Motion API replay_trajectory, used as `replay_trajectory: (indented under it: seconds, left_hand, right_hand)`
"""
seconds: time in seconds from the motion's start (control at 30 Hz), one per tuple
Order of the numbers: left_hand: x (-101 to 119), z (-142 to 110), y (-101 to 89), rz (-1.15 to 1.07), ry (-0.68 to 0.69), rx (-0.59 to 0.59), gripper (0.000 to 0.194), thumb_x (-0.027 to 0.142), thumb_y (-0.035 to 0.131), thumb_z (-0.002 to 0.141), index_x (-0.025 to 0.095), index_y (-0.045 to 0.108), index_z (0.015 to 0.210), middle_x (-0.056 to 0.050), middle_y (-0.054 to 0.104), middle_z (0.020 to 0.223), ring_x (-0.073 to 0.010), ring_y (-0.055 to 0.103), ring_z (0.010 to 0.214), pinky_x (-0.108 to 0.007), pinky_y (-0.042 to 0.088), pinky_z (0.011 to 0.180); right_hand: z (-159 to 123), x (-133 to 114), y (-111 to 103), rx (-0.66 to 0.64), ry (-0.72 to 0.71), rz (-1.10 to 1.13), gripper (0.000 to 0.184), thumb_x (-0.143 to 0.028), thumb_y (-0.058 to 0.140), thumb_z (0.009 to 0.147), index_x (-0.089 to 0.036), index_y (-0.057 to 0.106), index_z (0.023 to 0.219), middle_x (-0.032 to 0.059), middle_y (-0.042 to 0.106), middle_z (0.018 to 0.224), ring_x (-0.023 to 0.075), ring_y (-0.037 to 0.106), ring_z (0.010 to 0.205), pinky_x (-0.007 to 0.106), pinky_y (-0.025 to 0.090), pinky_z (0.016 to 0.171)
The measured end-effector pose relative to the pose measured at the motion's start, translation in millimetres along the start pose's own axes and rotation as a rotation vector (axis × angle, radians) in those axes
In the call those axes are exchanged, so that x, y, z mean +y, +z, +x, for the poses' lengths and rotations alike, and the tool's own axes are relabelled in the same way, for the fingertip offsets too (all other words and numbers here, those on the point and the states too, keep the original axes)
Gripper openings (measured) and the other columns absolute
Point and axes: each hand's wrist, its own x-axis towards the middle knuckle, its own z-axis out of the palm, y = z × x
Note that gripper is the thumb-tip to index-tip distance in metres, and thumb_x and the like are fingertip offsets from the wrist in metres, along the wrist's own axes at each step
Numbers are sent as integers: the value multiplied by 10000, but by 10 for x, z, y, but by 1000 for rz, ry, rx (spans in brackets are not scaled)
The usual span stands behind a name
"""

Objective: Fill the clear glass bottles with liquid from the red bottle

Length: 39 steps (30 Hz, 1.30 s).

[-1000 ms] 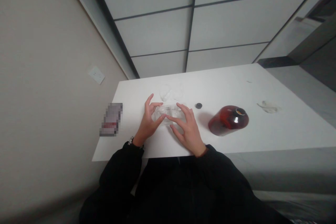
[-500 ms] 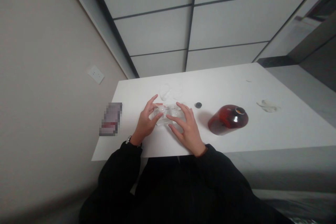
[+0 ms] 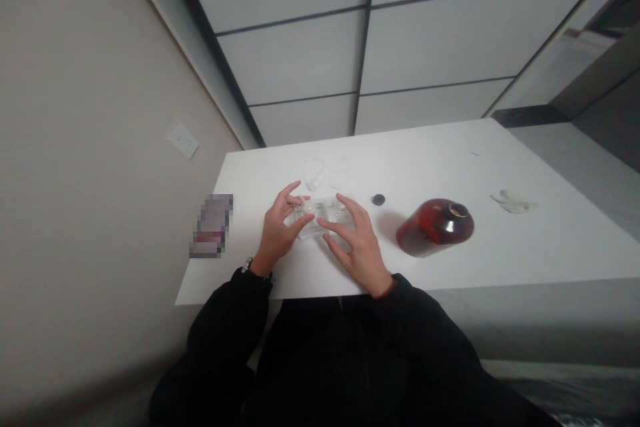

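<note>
A low, clear, see-through box (image 3: 314, 231) sits on the white table (image 3: 440, 173), between and beneath my hands. My left hand (image 3: 280, 227) is at its left side, thumb and curled fingers around a small, clear, rounded piece (image 3: 309, 209) with the index finger raised. What this piece is I cannot make out. From the right, my right hand (image 3: 359, 243) reaches over the box with its fingers spread. One of its fingertips is close to the left thumb; whether they touch is unclear.
A dark red bottle (image 3: 433, 230) with an uncapped mouth stands right of my hands. A small black cap (image 3: 379, 200) lies nearby. Thin clear plastic (image 3: 315, 173) lies behind the box, and a crumpled clear wrapper (image 3: 513, 201) at the right. A blurred-out item (image 3: 211, 227) is at the left edge.
Hardly anything differs. Both hands hold nearly the same pose over the clear box, with only slight finger movement and a tiny shift of the view.
</note>
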Motion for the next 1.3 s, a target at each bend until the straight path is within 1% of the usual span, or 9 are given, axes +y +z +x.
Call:
replay_trajectory:
  seconds: [0.17,0.4,0.5,0.6,0.73,0.87,1.0,1.17,1.3]
  left_hand:
    - [15,-7,-24,24,4,-38,682,401,785,895,276,493,1499,-21,591,1060,-257,682,1205,-473,541,1102]
    - [17,-21,-19,71,10,-134,772,460,665,969,282,294,1623,-99,588,1278,-267,572,1282,-530,405,1194]
    - [-2,-32,-6,84,31,-161,853,479,692,945,277,237,1637,-129,545,1385,-292,522,1340,-555,337,1226]
    - [-30,-41,16,115,33,-191,973,485,757,897,279,174,1648,-137,528,1413,-304,505,1356,-561,315,1230]
    - [-71,-43,44,154,46,-191,1064,491,822,840,285,160,1647,-127,547,1382,-302,522,1326,-551,333,1212]
    - [-93,-36,48,146,40,-188,1085,513,833,824,271,166,1645,-134,558,1375,-308,527,1319,-544,329,1205]
    - [-81,-30,40,158,37,-191,1105,530,845,807,266,173,1643,-132,569,1366,-303,539,1300,-529,346,1190]
    - [-16,5,42,176,35,-177,1148,555,884,749,260,213,1633,-149,576,1408,-303,569,1285,-501,408,1153]
    - [43,50,34,178,44,-191,1179,575,884,741,258,192,1641,-168,623,1405,-318,602,1291,-522,408,1160]
  right_hand:
    - [8,-2,-9,4,-3,5,298,-276,611,1010,-327,711,1286,81,428,1632,308,445,1489,614,455,1175]
    - [-7,5,-11,3,-29,-33,373,-277,621,996,-319,661,1364,84,359,1682,322,428,1512,607,462,1174]
    - [-20,23,2,7,-13,-48,480,-273,614,995,-320,570,1470,102,330,1704,328,418,1528,605,471,1169]
    - [-27,44,25,35,-13,-43,501,-223,585,1006,-318,541,1496,109,368,1691,309,430,1529,587,477,1176]
    - [-36,69,54,106,13,6,426,-184,589,1010,-318,614,1414,91,450,1649,273,485,1499,541,503,1176]
    - [-41,85,62,159,59,88,272,-214,655,988,-284,676,1250,101,529,1590,269,529,1467,522,520,1167]
    - [-32,93,55,181,114,131,161,-219,713,946,-242,618,1073,156,594,1514,289,572,1421,536,560,1105]
    - [-12,93,50,176,193,183,242,-249,743,911,-264,506,956,143,646,1425,286,617,1347,523,563,1076]
    - [0,97,54,149,223,235,315,-266,750,899,-267,499,1089,136,652,1388,282,621,1327,511,554,1077]
